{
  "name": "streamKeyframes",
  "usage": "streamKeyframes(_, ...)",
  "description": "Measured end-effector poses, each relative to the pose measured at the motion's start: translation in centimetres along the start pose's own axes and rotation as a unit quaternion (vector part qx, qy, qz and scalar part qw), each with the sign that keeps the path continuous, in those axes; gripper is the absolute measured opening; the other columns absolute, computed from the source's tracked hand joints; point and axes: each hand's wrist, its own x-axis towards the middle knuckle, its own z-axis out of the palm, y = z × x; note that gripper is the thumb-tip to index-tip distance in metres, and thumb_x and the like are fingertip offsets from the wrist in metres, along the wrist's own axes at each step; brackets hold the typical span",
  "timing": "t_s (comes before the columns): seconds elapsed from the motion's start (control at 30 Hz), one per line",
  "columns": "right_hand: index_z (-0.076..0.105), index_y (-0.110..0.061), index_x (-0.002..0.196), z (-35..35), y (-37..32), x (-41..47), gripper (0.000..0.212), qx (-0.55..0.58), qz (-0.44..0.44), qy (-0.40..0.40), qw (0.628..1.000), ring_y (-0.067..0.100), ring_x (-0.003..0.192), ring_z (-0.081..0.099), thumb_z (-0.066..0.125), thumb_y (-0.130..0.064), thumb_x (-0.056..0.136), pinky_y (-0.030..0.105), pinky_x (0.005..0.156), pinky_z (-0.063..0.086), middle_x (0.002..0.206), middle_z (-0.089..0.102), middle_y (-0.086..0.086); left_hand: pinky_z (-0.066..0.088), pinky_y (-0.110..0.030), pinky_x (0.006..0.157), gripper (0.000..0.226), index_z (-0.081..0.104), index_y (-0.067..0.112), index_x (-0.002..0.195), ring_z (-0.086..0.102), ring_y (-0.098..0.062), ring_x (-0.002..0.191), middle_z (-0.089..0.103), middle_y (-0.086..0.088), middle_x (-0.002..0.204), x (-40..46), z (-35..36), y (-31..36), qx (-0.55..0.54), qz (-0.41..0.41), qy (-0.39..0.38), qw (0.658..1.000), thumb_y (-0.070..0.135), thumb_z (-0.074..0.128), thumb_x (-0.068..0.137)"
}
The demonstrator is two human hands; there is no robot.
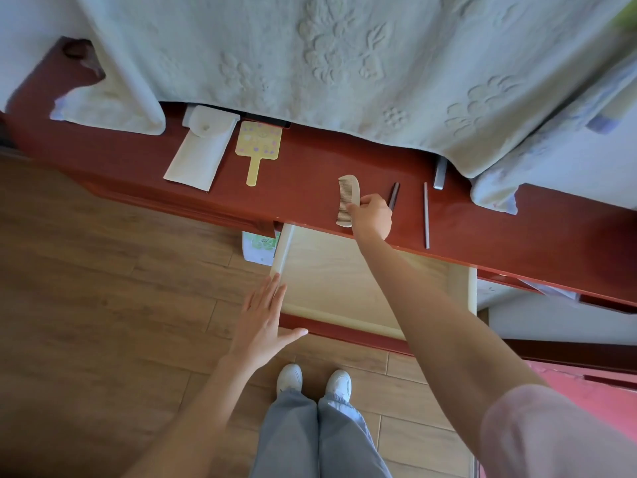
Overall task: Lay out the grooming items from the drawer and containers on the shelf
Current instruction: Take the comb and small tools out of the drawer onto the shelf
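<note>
Comb (348,201) looks light, rigid, thin teeth that could snap; I'd judge the solid spine the place to pinch, as my right hand (371,215) does now, fingers closed on its curved back. Pale beige, arched, fine teeth facing left. Sits center frame on the red shelf (303,167). Left hand (263,322), lower center, fingers spread flat, holding nothing, at the open drawer (344,281) corner.

right hand (371,215) extended forward, fingers (355,210) curled in a pinch; left hand (262,320) flat, fingers spread, palm down.
</note>
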Motion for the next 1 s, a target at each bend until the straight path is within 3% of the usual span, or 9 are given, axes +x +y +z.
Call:
streamKeyframes(0.13,0.059,-0.016,0.098,0.4,0.1,0.4,0.016,-0.033,-0.015,0.007,0.999,0.023,0.087,0.064,0.066,-0.023,0.085,0.037,0.075,0.054,0.100,0.066,0.001,0.035,-0.048,0.108,0.098,0.036,0.008,0.143,0.023,-0.025,0.144,0.021,-0.009,0.157,0.0,0.0,0.0,0.001,0.000,-0.003,1.000,0.082,0.028,0.080)
streamKeyframes(0.3,0.062,-0.016,0.102,0.0,0.9,0.0,0.017,-0.060,-0.058,0.007,0.997,0.020,0.088,0.061,0.063,-0.023,0.086,0.028,0.068,0.043,0.106,0.064,0.002,0.036,-0.047,0.109,0.099,0.036,0.007,0.143,0.024,-0.025,0.144,0.022,-0.009,0.157,0.0,-0.3,0.0,0.004,-0.002,-0.006,1.000,0.083,0.025,0.080)
streamKeyframes(0.4,0.062,-0.014,0.110,-1.3,2.1,-2.1,0.022,-0.068,-0.155,0.010,0.985,0.017,0.092,0.060,0.061,-0.022,0.089,0.029,0.071,0.047,0.112,0.061,0.001,0.036,-0.047,0.108,0.098,0.038,0.007,0.142,0.027,-0.026,0.142,0.024,-0.011,0.156,0.0,-0.4,0.1,0.009,0.000,-0.007,1.000,0.082,0.023,0.080)
streamKeyframes(0.5,0.061,-0.011,0.111,-3.0,5.5,-5.7,0.025,-0.094,-0.306,0.024,0.947,0.018,0.098,0.057,0.063,-0.022,0.089,0.028,0.070,0.047,0.114,0.059,0.003,0.037,-0.048,0.106,0.097,0.041,0.007,0.140,0.030,-0.029,0.141,0.026,-0.012,0.155,0.0,-0.5,0.2,0.026,0.005,-0.004,1.000,0.081,0.026,0.079)
streamKeyframes(0.57,0.059,-0.008,0.115,-3.9,9.0,-8.0,0.032,-0.136,-0.363,0.013,0.922,0.023,0.106,0.055,0.062,-0.026,0.089,0.031,0.070,0.050,0.119,0.058,0.008,0.035,-0.049,0.107,0.098,0.041,0.007,0.140,0.029,-0.029,0.141,0.025,-0.013,0.155,0.0,-0.7,0.3,0.037,0.009,-0.004,0.999,0.081,0.026,0.078)
streamKeyframes(0.7,0.054,-0.011,0.125,-5.5,16.2,-11.8,0.049,-0.242,-0.377,-0.031,0.893,0.029,0.122,0.050,0.050,-0.045,0.091,0.040,0.093,0.047,0.132,0.052,0.012,0.034,-0.049,0.108,0.098,0.040,0.007,0.140,0.028,-0.031,0.141,0.027,-0.015,0.154,0.0,-1.0,0.6,0.051,0.016,0.000,0.999,0.080,0.021,0.078)
streamKeyframes(0.8,0.055,-0.011,0.125,-6.7,20.4,-13.8,0.054,-0.302,-0.379,-0.049,0.873,0.029,0.125,0.047,0.048,-0.050,0.089,0.044,0.102,0.043,0.133,0.053,0.014,0.040,-0.051,0.104,0.095,0.045,0.005,0.137,0.034,-0.034,0.137,0.034,-0.018,0.150,0.0,-1.0,0.6,0.061,0.025,0.003,0.998,0.078,0.023,0.080)
streamKeyframes(0.9,0.052,-0.014,0.126,-7.6,23.0,-14.3,0.050,-0.324,-0.372,-0.066,0.867,0.028,0.126,0.047,0.057,-0.045,0.087,0.046,0.103,0.042,0.131,0.053,0.013,0.043,-0.053,0.100,0.092,0.047,0.003,0.133,0.036,-0.037,0.135,0.037,-0.020,0.147,-0.1,-1.0,0.7,0.058,0.032,-0.006,0.998,0.075,0.026,0.081)
streamKeyframes(1.0,0.054,-0.012,0.122,-8.3,23.7,-13.7,0.054,-0.319,-0.375,-0.035,0.869,0.030,0.119,0.053,0.077,-0.022,0.075,0.046,0.098,0.046,0.126,0.057,0.015,0.044,-0.052,0.099,0.085,0.049,0.003,0.131,0.039,-0.037,0.133,0.040,-0.021,0.144,0.0,-1.0,0.7,0.067,0.050,0.001,0.997,0.071,0.032,0.083)
